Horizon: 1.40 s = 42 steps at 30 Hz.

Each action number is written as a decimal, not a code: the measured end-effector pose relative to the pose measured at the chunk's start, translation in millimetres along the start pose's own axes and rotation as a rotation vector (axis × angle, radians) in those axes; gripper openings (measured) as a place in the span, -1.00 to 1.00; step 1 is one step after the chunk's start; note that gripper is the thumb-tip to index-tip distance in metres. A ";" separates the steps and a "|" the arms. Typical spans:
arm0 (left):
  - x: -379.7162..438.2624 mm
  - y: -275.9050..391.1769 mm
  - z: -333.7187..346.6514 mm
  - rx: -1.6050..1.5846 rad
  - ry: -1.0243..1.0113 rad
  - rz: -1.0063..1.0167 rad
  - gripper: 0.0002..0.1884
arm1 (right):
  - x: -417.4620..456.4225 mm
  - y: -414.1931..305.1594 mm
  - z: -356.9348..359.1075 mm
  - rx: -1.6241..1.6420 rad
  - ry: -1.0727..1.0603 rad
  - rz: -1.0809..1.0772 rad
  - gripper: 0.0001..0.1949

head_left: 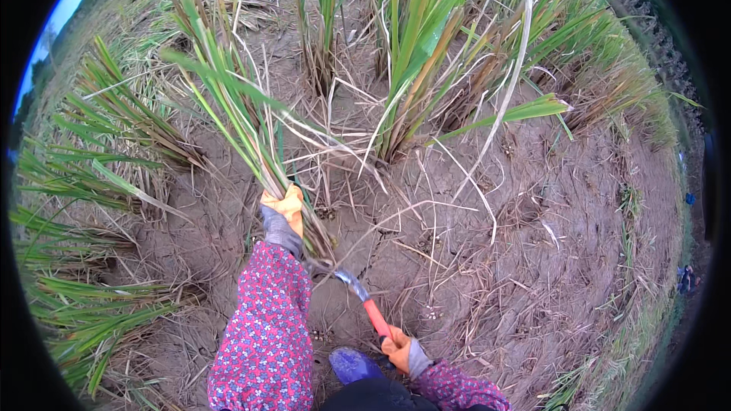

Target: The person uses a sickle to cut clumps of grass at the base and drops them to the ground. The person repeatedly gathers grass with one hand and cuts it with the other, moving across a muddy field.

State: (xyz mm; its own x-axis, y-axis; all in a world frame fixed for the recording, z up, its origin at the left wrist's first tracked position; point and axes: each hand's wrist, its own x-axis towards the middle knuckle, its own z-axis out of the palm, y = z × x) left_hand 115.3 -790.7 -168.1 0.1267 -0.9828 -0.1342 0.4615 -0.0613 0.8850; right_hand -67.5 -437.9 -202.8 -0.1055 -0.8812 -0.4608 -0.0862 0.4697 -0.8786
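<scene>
My left hand [285, 205], in an orange and grey glove, is closed around a bundle of green and brown stalks [251, 131]. The bundle leans up and to the left, and its lower ends show below the hand. My right hand [400, 348], gloved the same way, grips the red handle of a sickle [377, 319]. The sickle's curved metal blade reaches up-left to the lower ends of the bundle; its tip is hidden or blurred there. Whether the stalks are cut through, I cannot tell.
Uncut clumps of the leafy crop stand at the left [143, 131] and ahead [400, 97]. Dry straw and low stubble [525, 211] lie on cracked mud at the right. A blue boot [354, 365] is below the sickle. A distant person [688, 279] appears at the far right edge.
</scene>
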 end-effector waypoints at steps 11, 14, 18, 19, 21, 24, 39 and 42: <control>-310.1 225.2 -306.4 1.177 -0.122 -0.549 -0.87 | 19.6 -68.3 -36.7 0.179 -0.045 0.039 -0.61; -467.7 306.9 -364.0 1.752 0.201 -0.973 -0.93 | 27.0 -55.8 -17.5 0.027 -0.168 0.032 -0.59; -575.8 360.9 -390.6 1.813 0.379 -1.454 -0.93 | 41.5 -89.9 20.6 -0.024 -0.312 0.160 -0.56; -579.2 361.1 -394.6 1.802 0.373 -1.434 -0.93 | 45.8 -95.2 32.7 -0.039 -0.330 0.241 -0.56; -533.2 336.3 -390.9 1.758 0.299 -1.232 -0.92 | 67.4 -72.0 60.8 0.119 -0.331 0.079 -0.57; -422.1 284.3 -371.7 1.494 0.308 -0.786 -0.90 | 102.0 -101.8 139.4 0.087 -0.364 0.072 -0.64; -99.7 131.0 -253.5 0.142 0.488 0.334 -0.80 | 145.1 -86.7 292.1 -0.238 -0.676 0.168 -0.79; -117.4 140.9 -287.2 0.236 0.417 0.406 -0.82 | 113.3 -126.9 288.6 -0.248 -0.762 0.292 -0.77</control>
State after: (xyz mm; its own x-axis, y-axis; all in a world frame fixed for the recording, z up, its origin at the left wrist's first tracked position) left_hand 417.6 -634.0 -155.7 0.6051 -0.7882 0.1124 0.1047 0.2188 0.9701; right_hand 217.4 -612.7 -179.8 0.5306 -0.4763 -0.7011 -0.3832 0.6030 -0.6997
